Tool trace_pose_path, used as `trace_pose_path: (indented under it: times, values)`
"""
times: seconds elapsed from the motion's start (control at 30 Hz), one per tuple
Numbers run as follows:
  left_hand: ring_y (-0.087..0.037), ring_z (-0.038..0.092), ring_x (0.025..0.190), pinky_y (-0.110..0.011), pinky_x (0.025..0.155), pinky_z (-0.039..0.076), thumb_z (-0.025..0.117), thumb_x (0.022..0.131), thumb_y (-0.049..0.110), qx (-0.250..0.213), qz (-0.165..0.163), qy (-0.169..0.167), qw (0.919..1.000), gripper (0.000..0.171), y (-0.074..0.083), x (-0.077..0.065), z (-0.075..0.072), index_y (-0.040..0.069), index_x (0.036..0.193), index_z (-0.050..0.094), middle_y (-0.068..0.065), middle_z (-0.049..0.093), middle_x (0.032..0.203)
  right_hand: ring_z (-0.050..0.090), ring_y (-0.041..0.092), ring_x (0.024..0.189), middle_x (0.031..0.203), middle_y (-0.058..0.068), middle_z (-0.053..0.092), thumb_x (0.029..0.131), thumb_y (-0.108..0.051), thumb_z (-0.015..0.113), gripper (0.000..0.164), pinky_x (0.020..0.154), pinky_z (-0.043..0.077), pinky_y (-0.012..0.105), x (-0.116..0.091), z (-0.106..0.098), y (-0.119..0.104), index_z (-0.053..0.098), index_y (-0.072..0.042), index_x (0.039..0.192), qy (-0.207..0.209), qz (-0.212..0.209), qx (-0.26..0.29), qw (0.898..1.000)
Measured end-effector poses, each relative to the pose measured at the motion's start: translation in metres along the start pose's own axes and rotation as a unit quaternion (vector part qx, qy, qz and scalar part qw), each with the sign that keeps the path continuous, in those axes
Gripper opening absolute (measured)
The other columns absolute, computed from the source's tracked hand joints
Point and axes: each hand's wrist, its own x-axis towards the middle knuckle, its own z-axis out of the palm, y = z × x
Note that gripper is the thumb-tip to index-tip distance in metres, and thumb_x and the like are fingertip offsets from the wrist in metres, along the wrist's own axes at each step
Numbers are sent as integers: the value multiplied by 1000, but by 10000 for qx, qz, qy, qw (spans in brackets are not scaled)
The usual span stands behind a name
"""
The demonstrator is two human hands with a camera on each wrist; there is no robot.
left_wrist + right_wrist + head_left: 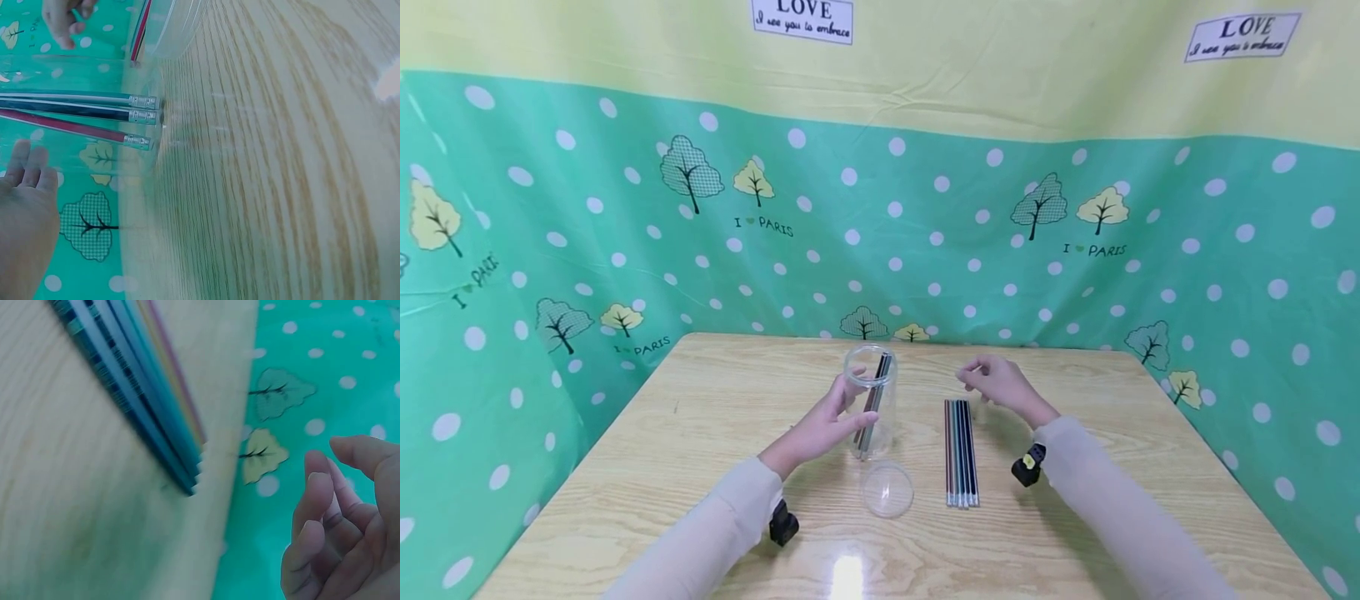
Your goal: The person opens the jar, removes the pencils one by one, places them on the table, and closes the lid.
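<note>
A clear jar [883, 417] stands on the table with its round mouth uncovered. Inside it lean three pencils [81, 128], teal, black and red, metal ferrule ends down. My left hand [827, 425] holds the jar's side, thumb across the front and fingers reaching round behind. To the right of the jar, several pencils [961, 454] lie side by side in a flat row, ferrule ends towards me. My right hand [1000, 385] hovers just past their far ends, fingers loosely bent and nothing between them; the right wrist view shows a gap between thumb and fingertips.
A round clear lid [887, 490] lies on the wooden table [715, 433] in front of the jar. Behind the table's far edge hangs a green and yellow curtain [925, 217] with dots and trees. Each wrist wears a small black camera [1028, 465].
</note>
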Motion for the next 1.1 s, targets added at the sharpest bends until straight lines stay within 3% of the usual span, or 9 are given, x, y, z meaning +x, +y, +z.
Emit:
trace_pose_path:
  times: [0.13, 0.37, 0.63, 0.87, 1.1]
  values:
    - [-35, 28, 146, -52, 118, 23, 65, 99, 33, 35, 19, 38, 10000, 80, 0, 0, 0, 15, 159, 16, -16, 33, 159, 65, 38, 77, 94, 14, 70, 100, -34, 64, 29, 70, 55, 50, -1, -1, -16, 67, -8, 112, 2, -310, 6, 9995]
    - [-34, 27, 146, -52, 118, 21, 65, 99, 30, 47, 124, 26, 9999, 80, -3, 2, -1, 13, 158, 15, -16, 34, 158, 65, 33, 72, 89, 6, 68, 99, -35, 65, 28, 63, 55, 37, -6, -5, -50, 68, -9, 110, -19, -805, -1, 9968]
    - [-35, 28, 146, -50, 119, 20, 65, 100, 26, 47, 192, 18, 9998, 77, -4, 2, -1, 12, 158, 16, -18, 35, 157, 64, 27, 70, 91, 2, 67, 99, -37, 65, 27, 65, 54, 44, -12, -3, -81, 68, -13, 110, -13, -1117, 66, 9937]
    - [-34, 29, 146, -50, 118, 22, 65, 99, 31, 62, 118, 19, 9999, 81, -1, 1, 0, 12, 159, 14, -17, 34, 158, 62, 24, 68, 95, 3, 67, 98, -38, 66, 27, 58, 52, 38, -17, 7, -98, 68, -15, 113, 30, -1464, 9, 9892]
    - [-32, 30, 146, -50, 118, 22, 65, 99, 32, 23, 119, 25, 9999, 80, -2, 1, 0, 14, 159, 14, -16, 35, 157, 63, 20, 69, 93, -2, 67, 98, -39, 66, 31, 60, 55, 36, -15, 17, -111, 68, -14, 115, 32, -1668, -99, 9859]
